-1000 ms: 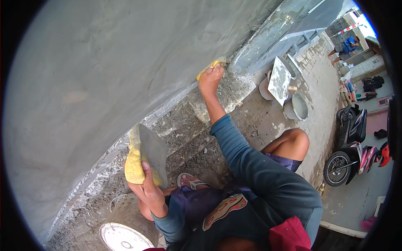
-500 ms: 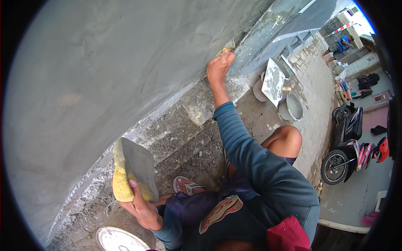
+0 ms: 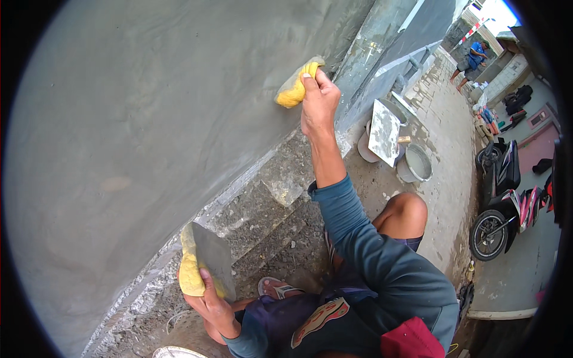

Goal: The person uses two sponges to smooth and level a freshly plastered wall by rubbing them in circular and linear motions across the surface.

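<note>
One broad grey plastered wall (image 3: 149, 119) fills most of the view, curving down to a rough concrete footing (image 3: 280, 179). Behind the person, a motorbike (image 3: 507, 203) stands well apart on the pavement, and two buckets (image 3: 415, 164) sit near a flat board (image 3: 383, 131). Left hand (image 3: 212, 304) is closed around a steel trowel (image 3: 212, 262) and a yellow sponge (image 3: 190, 271) together, low by the footing. Right hand (image 3: 319, 104) grips a second yellow sponge (image 3: 295, 86), pressed against the wall.

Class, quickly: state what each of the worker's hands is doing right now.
Left hand: closed, holding a steel trowel and a yellow sponge.
Right hand: closed on a second yellow sponge, pressed against the grey plastered wall.
</note>
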The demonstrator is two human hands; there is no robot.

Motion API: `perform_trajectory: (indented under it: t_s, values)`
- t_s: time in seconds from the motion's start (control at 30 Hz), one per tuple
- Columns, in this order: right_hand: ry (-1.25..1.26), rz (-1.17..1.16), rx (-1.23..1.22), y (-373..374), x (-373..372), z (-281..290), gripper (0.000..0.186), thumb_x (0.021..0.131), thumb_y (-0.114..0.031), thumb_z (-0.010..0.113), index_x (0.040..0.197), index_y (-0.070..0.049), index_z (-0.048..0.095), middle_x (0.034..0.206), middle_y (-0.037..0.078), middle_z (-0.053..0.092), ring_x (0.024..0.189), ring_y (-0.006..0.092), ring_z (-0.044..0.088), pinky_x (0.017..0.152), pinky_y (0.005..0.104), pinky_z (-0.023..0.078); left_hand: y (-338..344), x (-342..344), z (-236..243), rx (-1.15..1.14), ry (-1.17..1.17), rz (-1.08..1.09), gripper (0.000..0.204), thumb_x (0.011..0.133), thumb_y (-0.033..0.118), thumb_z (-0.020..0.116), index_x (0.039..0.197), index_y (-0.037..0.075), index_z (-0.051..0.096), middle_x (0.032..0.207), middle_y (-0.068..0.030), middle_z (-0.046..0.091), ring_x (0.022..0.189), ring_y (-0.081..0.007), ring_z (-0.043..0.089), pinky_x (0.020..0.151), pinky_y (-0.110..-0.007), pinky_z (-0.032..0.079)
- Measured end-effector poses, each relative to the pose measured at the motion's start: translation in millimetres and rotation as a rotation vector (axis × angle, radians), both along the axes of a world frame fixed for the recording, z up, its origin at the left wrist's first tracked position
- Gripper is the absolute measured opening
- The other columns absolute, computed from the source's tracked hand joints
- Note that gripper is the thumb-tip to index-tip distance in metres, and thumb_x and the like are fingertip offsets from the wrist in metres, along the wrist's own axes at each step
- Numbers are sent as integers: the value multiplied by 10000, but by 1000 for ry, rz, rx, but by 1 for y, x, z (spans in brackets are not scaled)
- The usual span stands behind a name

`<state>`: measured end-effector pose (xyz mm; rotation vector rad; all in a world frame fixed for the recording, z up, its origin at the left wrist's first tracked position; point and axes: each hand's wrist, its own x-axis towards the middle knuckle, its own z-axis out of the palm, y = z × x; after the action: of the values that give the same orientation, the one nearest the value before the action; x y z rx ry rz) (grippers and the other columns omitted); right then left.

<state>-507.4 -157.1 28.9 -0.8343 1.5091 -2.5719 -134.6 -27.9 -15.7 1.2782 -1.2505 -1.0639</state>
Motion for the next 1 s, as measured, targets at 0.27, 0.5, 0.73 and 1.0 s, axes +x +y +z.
perform_trajectory:
  t_s: [0.27,0.5,0.73,1.0]
  values:
    - [925,-869,527,-13,-73,69,493,857,10,537,1315,176,458,1100,277,519,1017,406,557,877,450,487,-6,9,-4,21,1,10,400,976,225,597,1235,-78,572,1098,-120,618,981,-200,550,916,-332,409]
    - [428,-372,1110,-8,-38,-120,307,766,-21,596,1022,147,628,1009,311,627,995,462,619,879,475,495,-7,3,0,-41,-2,10,380,972,214,596,1220,-74,583,1076,-130,619,970,-203,545,904,-335,408]
    - [223,-178,671,40,-57,-26,449,849,-89,485,1224,132,590,1097,314,664,1080,378,657,935,397,477,-3,5,5,-62,67,-6,355,968,184,586,1211,-74,584,1070,-128,622,960,-207,548,897,-335,410]
    - [961,-989,784,-11,-71,159,582,850,-84,558,1345,185,414,1053,305,609,1000,426,623,887,462,507,-6,8,2,-17,62,-13,381,951,119,607,1257,-91,522,1121,-152,614,996,-220,563,927,-327,421]
